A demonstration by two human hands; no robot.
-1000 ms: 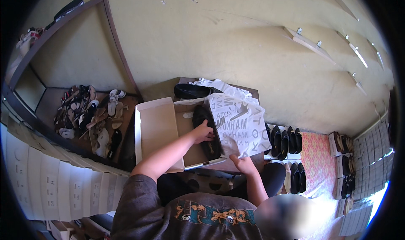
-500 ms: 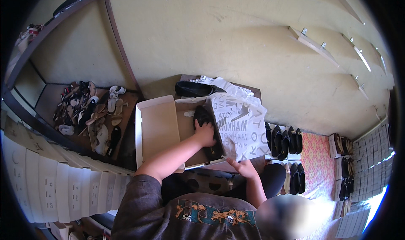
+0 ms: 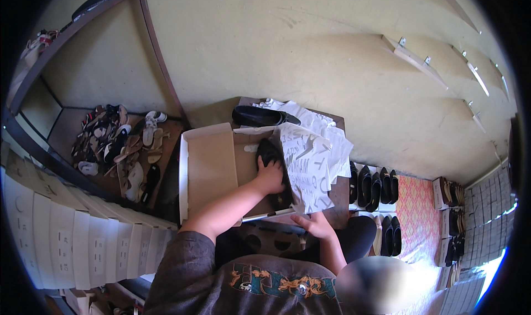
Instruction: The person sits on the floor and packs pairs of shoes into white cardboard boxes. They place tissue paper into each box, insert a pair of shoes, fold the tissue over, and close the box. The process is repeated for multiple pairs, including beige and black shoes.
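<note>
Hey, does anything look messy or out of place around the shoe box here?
Mostly the heap of sandals on the low shelf at left, dumped in a jumble rather than paired. The wrapping paper spills over the box's right edge. One black shoe lies outside the box while the left hand presses the other shoe inside.

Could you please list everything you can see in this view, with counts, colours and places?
shoebox: one, brown card, open on the table.
lid: one, pale brown inside, lying at the box's left.
shoe in the box: one, black, lying in the box under the left hand.
shoe on the table: one, black, beyond the box.
wrapping paper: white with grey print, number of sheets unclear, draped over the box's right side.
sandal heap: many, mixed colours, on the low shelf at left.
stacked boxes: many, white, lower left.
shoes on the floor: several black pairs, at right.
left hand: pressing on the boxed shoe.
right hand: at the box's near edge, by the paper.
</note>
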